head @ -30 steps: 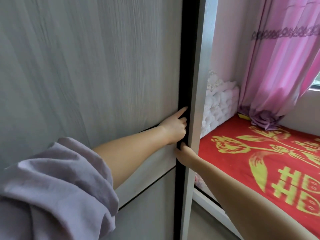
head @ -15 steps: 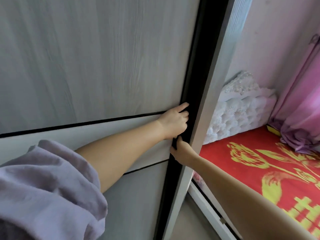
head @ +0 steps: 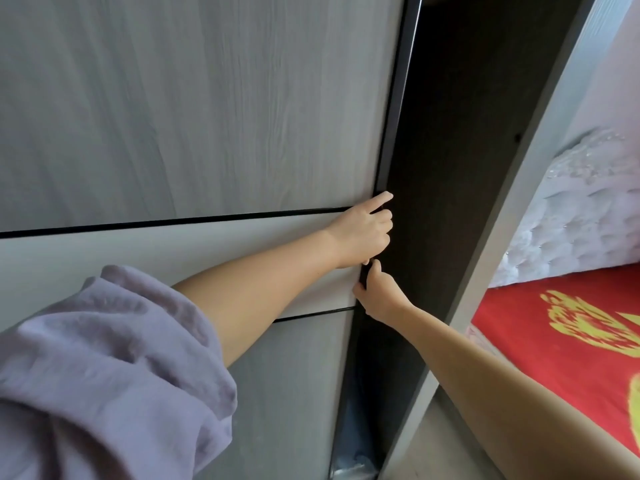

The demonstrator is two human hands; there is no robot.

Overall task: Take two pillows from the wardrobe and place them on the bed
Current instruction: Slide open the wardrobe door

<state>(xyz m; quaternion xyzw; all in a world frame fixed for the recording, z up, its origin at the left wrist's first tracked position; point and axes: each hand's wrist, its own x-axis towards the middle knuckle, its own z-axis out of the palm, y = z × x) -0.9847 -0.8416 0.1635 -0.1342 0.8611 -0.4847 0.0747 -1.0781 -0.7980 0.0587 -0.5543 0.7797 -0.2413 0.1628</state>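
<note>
Door's moving. The grey wood-grain sliding wardrobe door (head: 194, 109) has slid left since a second ago: then only a thin black slit showed at its right edge, now there is a wide dark gap (head: 446, 174) between that edge and the pale grey wardrobe side panel (head: 540, 174).

Left hand (head: 363, 233): fingers curled round the door's dark right edge, index finger out straight and lying along the frame. It has hold of the door edge, nothing else. Right hand (head: 377, 296): just below the left, nearly touching it, fingers hooked on the same edge, thumb up. Also gripping the door only. Loose lilac sleeve (head: 104, 375) is pushed up the left arm.

Pillows: not visible. Interior is too dark to tell what's on the shelves; something pale and crinkly sits at the bottom of the gap, can't identify it.

Bed with red sheet and yellow pattern (head: 554, 327) is just right of the wardrobe, against a white tufted headboard (head: 581, 216).

Judgement: still at the opening step, no pillow taken yet. Gap looks too narrow for a pillow, so the door likely needs more travel left.
</note>
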